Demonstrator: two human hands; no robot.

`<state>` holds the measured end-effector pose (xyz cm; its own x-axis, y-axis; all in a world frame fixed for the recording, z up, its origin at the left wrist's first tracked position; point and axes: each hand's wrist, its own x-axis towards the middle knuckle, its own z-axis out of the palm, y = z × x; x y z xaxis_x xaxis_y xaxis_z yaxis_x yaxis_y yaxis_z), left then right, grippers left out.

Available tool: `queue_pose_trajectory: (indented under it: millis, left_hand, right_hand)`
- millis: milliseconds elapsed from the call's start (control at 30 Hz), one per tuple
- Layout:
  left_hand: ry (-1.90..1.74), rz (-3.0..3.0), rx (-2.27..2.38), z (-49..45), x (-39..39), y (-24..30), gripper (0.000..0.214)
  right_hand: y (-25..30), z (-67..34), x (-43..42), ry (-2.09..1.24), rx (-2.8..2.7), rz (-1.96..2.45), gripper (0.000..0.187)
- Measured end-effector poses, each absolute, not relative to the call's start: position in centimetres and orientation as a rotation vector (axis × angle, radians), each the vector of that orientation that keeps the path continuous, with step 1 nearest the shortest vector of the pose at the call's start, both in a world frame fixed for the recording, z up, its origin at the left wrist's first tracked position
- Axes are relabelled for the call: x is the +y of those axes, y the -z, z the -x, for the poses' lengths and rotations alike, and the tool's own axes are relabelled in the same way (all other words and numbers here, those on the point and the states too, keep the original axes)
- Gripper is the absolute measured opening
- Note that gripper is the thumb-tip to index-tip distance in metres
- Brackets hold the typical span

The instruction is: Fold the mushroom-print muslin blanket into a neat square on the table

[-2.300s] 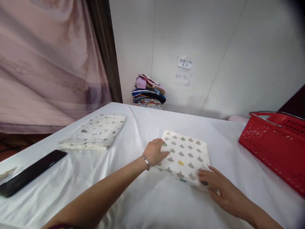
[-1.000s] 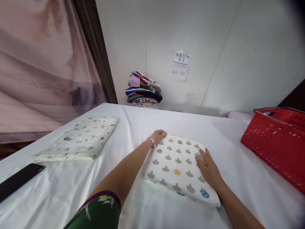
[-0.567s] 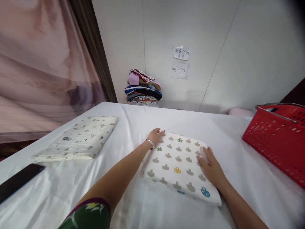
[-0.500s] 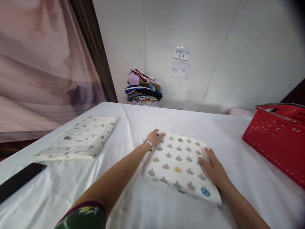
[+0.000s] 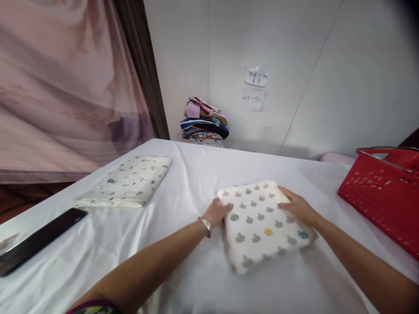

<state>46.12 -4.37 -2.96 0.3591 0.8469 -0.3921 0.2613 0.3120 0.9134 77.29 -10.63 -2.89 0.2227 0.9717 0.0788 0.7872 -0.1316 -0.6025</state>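
A folded cream cloth (image 5: 258,226) printed with grey, green, yellow and blue shapes lies on the white-covered table (image 5: 196,170) in front of me. My left hand (image 5: 220,212), with a bracelet on its wrist, grips the cloth's left edge, fingers curled against it. My right hand (image 5: 297,206) lies flat on the cloth's far right edge, fingers stretched out. The cloth sits at an angle between the two hands.
A second folded cloth (image 5: 127,181) with small prints lies to the left. A long black device (image 5: 39,240) rests near the left edge. A red basket (image 5: 382,196) stands at the right. A clothes pile (image 5: 204,124) sits by the wall beside a pink curtain (image 5: 65,87).
The folded cloth has been turned and shifted right. My left hand slid from its far corner to its left edge; my right hand moved up to the far right edge.
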Motion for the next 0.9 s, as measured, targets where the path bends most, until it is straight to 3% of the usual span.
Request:
queue_pose_trajectory:
  millis: [167, 367, 500, 733, 900]
  left_hand:
    - [-0.325, -1.048, 1.028, -45.1, -9.8, 3.8, 0.063]
    - [-0.708, -1.553, 1.266, -43.9, -4.4, 4.2, 0.049]
    - [-0.66, -1.782, 1.188, -45.2, -2.3, 4.4, 0.044]
    - [-0.752, -1.718, 1.157, -45.9, -2.3, 5.6, 0.037]
    - [-0.859, -1.621, 1.144, -46.0, -2.9, 6.0, 0.037]
  right_hand:
    - [1.1, -79.0, -7.2, -0.175, -1.815, 2.089, 0.057]
    - [1.6, -71.0, -10.7, -0.183, -1.939, 1.999, 0.05]
    - [2.8, -66.7, -13.4, -0.203, -2.088, 2.052, 0.058]
    - [2.9, -67.2, -12.8, -0.32, -2.08, 2.042, 0.058]
    - [1.6, -68.5, -7.6, -0.14, -2.001, 1.933, 0.049]
